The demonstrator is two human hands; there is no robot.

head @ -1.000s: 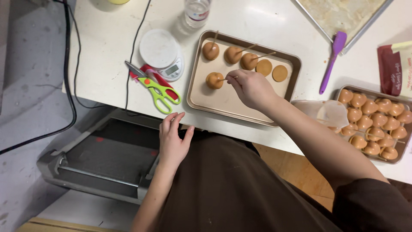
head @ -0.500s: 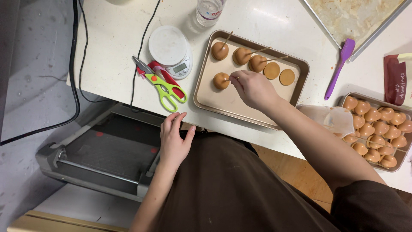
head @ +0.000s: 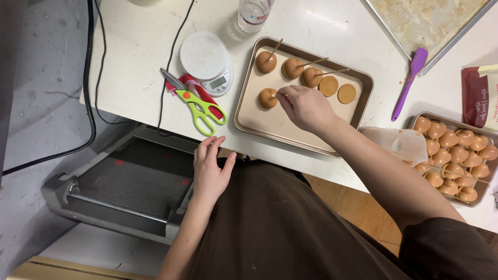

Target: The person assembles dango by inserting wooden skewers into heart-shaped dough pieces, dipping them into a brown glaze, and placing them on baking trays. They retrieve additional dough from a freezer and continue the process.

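Two hands are in view: the right hand [head: 306, 106] pinches a thin stick [head: 280, 96] set in a brown ball [head: 267, 97] at the near-left part of the baking tray [head: 249, 111], while the left hand [head: 210, 168] rests open, holding nothing, at the tabletop's [head: 135, 62] near edge. Three more sticked balls [head: 290, 67] and two flat discs [head: 337, 89] line the tray's far side. Green-handled scissors [head: 199, 106] and a small white scale [head: 207, 62] lie left of the tray, a purple spatula [head: 407, 83] and a second tray of brown pieces [head: 456, 158] to its right.

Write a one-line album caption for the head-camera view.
Right hand pinches a thin wooden stick in a round caramel-brown ball on a tan metal baking tray; left hand rests at the white table's edge.
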